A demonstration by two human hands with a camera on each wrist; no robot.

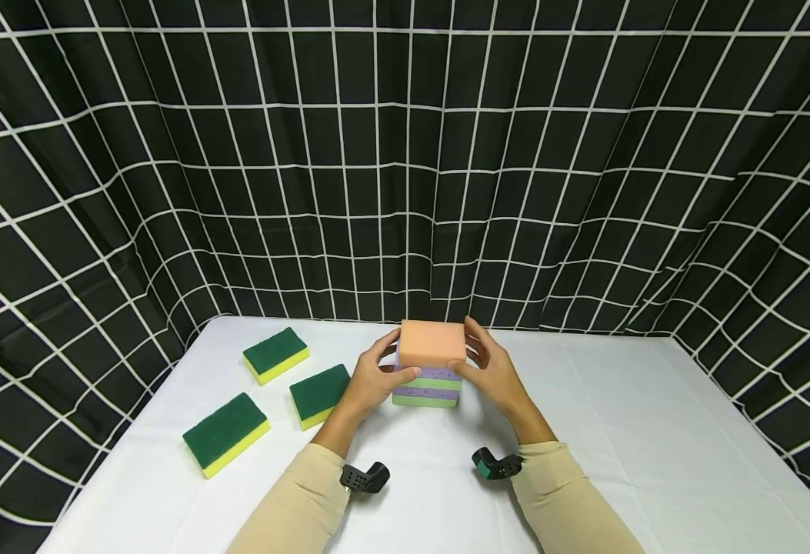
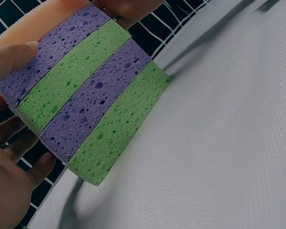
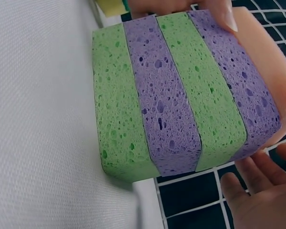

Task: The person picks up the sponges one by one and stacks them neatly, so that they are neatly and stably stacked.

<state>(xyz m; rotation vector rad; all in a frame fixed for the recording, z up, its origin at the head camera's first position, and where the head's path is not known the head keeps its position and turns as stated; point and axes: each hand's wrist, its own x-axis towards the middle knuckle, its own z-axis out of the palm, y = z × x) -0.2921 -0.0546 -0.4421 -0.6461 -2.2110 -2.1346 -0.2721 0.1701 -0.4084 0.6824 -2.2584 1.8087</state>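
Note:
A stack of alternating green (image 3: 119, 105) and purple sponges stands on the white-covered table, with a smooth orange sponge (image 1: 432, 342) on top. At its left side is my left hand (image 1: 375, 377); the thumb lies on the front of the top purple sponge (image 2: 57, 62), with the fingers around the side. My right hand (image 1: 498, 377) holds the orange sponge by its right end, thumb at the front corner and index finger toward the back. The other right fingers spread beside the stack in the right wrist view. The sponges' far faces are hidden.
Several green-and-yellow scouring sponges lie to the left: one at the back (image 1: 276, 355), one near my left forearm (image 1: 319, 394) and one in front (image 1: 226, 433). A black curtain with white grid lines (image 1: 405, 154) hangs behind the table (image 1: 619, 431).

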